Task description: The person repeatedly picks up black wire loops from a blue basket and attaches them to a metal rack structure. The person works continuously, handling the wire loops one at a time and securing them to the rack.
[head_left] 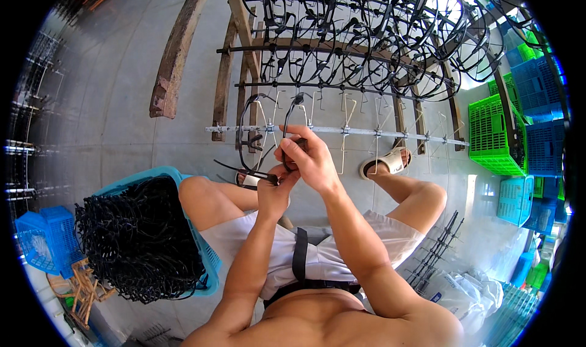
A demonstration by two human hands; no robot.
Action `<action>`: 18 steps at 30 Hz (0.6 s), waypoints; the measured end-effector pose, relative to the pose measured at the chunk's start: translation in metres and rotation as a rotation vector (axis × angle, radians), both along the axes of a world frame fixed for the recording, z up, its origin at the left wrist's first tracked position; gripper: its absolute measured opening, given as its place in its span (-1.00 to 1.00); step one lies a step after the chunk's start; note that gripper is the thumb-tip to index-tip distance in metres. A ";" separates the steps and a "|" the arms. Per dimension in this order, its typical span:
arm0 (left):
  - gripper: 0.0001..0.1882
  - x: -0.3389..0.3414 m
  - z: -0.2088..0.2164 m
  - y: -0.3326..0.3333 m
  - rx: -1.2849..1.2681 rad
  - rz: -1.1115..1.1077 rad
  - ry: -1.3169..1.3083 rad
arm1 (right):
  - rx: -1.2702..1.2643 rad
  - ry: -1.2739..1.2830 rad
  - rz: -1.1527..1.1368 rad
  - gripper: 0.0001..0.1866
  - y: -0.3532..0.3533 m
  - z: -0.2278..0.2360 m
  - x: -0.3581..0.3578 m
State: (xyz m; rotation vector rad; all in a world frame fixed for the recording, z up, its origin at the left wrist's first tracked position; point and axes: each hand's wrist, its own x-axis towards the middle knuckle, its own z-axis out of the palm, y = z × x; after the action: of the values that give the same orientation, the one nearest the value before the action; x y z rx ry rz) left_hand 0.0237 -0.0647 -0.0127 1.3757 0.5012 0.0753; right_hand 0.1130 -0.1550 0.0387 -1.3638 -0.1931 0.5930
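Rack (225, 81) first, biggest thing here, up at one o'clock — it's crowded with black hoops (372, 29), so anything brushing that lot could easily snag and drag a few down. The light-blue basket (210, 258) at eight o'clock is heaped with tangled black pieces (137, 237); yank one out carelessly and I'd expect others to come along. Your metal bar (360, 131) lies just past your fingers, running from twelve o'clock out toward three. I can't make out what supports it, so leaning on it might tip or roll it. Your right hand (311, 161) has thumb and forefinger closed on a slim black hoop (286, 121), which rises toward twelve across the bar's left part. Your left hand (278, 191) is bunched at seven o'clock from it, fingertips pinched on a dark strip (267, 177) — can't tell if that's part of the same hoop. Pull unevenly and the hoop could spring out of your pinch. Smallest worry: the thin wire hooks (343, 148) on the bar look bendable, so a sideways tug could skew one or jab a finger.
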 end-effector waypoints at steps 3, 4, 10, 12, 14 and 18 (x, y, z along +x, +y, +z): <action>-0.84 0.000 -0.005 -0.004 -0.180 0.058 -0.086 | -0.057 0.053 -0.102 -0.66 0.003 0.006 0.007; -0.83 0.000 -0.006 -0.004 -0.231 0.076 -0.089 | -0.221 0.000 -0.186 -0.64 0.001 0.010 0.011; -0.81 -0.004 -0.012 -0.007 -0.288 0.121 -0.074 | -0.382 -0.290 -0.344 -0.57 0.010 -0.001 0.043; -0.79 -0.003 -0.012 -0.007 -0.287 0.122 -0.100 | -0.152 0.019 -0.223 -0.59 0.009 -0.002 0.051; -0.78 -0.004 -0.013 -0.005 -0.252 0.080 -0.066 | -0.048 0.020 -0.260 -0.61 0.014 -0.004 0.050; -0.77 -0.003 -0.012 -0.003 -0.195 0.045 -0.017 | -0.195 -0.125 -0.305 -0.59 0.018 -0.010 0.049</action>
State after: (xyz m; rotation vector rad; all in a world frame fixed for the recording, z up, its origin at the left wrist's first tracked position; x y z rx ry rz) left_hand 0.0205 -0.0679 -0.0248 1.1729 0.5123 0.0728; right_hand 0.1617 -0.1368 0.0292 -1.5840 -0.0263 0.2762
